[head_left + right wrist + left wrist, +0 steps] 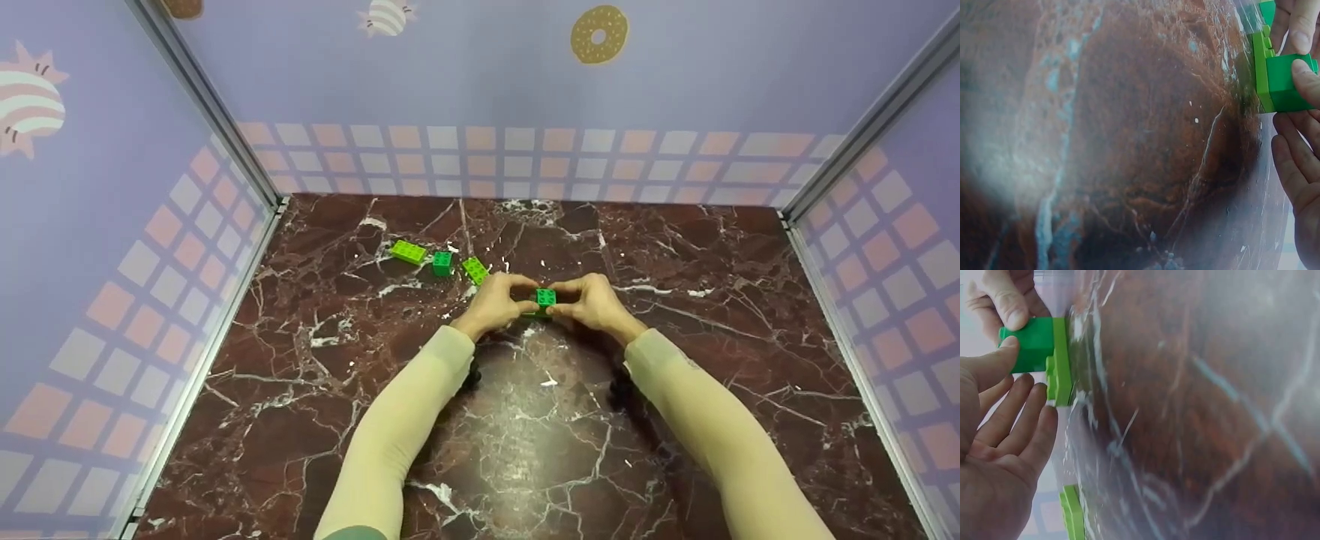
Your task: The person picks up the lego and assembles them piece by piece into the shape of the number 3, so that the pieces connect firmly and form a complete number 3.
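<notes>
A dark green square toy brick [546, 297] sits on one end of a longer lime green brick [1061, 382], which lies on the table with studs showing at its other end. From one side my left hand [495, 302] pinches the dark green brick, its thumb [1009, 349] on the near face. My right hand [598, 304] pinches the same brick from the opposite side, with the thumb [1304, 73] near its upper edge. The lower fingers of both hands spread loosely beside the stack.
Left of the hands, a loose lime green brick [475, 270], a dark green brick [442, 263] and another lime green brick [408, 252] lie in a row. The marbled dark red table [517, 442] is bordered by patterned panels [480, 82] at the back and sides.
</notes>
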A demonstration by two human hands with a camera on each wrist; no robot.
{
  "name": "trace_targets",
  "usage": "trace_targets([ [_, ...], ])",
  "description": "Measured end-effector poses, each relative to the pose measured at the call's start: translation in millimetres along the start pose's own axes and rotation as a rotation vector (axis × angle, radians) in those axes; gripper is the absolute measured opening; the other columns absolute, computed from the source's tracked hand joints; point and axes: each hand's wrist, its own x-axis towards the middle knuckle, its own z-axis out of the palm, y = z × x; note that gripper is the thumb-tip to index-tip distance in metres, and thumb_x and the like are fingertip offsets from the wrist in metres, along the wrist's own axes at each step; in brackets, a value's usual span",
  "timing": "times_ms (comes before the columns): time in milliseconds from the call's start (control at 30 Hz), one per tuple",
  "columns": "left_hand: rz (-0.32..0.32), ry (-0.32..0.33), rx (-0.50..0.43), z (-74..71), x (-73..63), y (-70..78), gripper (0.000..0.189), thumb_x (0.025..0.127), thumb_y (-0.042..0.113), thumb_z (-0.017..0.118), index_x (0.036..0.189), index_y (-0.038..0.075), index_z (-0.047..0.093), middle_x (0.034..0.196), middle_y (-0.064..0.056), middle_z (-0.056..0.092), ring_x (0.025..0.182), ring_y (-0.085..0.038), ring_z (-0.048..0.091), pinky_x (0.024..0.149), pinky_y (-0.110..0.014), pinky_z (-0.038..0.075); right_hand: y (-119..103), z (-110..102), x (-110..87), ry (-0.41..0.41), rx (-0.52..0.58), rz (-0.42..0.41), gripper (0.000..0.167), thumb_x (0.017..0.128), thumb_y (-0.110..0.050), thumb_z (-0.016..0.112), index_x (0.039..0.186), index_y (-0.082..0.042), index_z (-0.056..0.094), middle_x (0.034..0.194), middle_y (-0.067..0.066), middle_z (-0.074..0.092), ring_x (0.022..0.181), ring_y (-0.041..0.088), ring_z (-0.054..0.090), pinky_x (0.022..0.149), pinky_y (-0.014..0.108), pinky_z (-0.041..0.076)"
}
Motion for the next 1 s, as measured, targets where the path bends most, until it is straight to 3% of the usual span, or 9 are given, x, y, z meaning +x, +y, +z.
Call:
trace_targets([
  [67, -0.048, -0.01, -0.035, -13.0, -9.6, 18.6, 0.038, 0.097, 0.019, 0.089, 0.133, 0.008, 0.082, 0.132, -0.01, 0.084, 0.125, -0.029, 0.079, 0.113, -0.043, 0.062, 0.9, -0.5, 0.0, 0.0, 0.002, 0.005, 0.04, 0.088, -0.012, 0.096, 0.126, -0.003, 0.085, 0.125, 0.019, 0.082, 0.114, 0.034, 0.082, 0.11, 0.053, 0.064],
  [267, -0.065, 0.015, -0.07, -28.9, -12.2, 17.3, 0.038, 0.099, 0.017, 0.087, 0.134, 0.005, 0.081, 0.129, -0.013, 0.085, 0.12, -0.03, 0.081, 0.108, -0.045, 0.065, 2.4, -2.0, -1.6, 0.002, 0.018, -0.003, 0.038, 0.088, -0.009, 0.096, 0.124, -0.002, 0.085, 0.124, 0.019, 0.082, 0.114, 0.036, 0.082, 0.109, 0.053, 0.064],
  [433, -0.064, 0.038, -0.091, -45.6, -13.4, 15.6, 0.041, 0.099, 0.018, 0.086, 0.137, 0.004, 0.079, 0.132, -0.016, 0.083, 0.119, -0.035, 0.082, 0.106, -0.048, 0.066, 3.7, -1.6, -1.4, 0.011, 0.02, -0.001, 0.036, 0.088, -0.009, 0.096, 0.122, -0.003, 0.086, 0.124, 0.019, 0.082, 0.113, 0.035, 0.082, 0.11, 0.053, 0.064],
  [633, -0.066, 0.064, -0.047, -70.8, -13.4, 10.3, 0.046, 0.098, 0.026, 0.087, 0.139, 0.006, 0.079, 0.136, -0.015, 0.082, 0.123, -0.035, 0.08, 0.109, -0.048, 0.065, 3.3, -1.0, -1.6, 0.016, 0.014, 0.013, 0.038, 0.087, -0.009, 0.096, 0.123, -0.002, 0.086, 0.124, 0.019, 0.082, 0.114, 0.034, 0.081, 0.111, 0.053, 0.063],
  [1000, -0.076, 0.169, -0.014, -120.1, -17.2, -10.2, 0.049, 0.097, 0.025, 0.088, 0.14, 0.005, 0.077, 0.142, -0.018, 0.079, 0.132, -0.04, 0.076, 0.121, -0.054, 0.057, 1.2, -0.5, -0.6, 0.002, 0.022, 0.01, 0.042, 0.087, -0.01, 0.096, 0.126, -0.003, 0.085, 0.124, 0.019, 0.083, 0.113, 0.035, 0.082, 0.112, 0.052, 0.063],
])
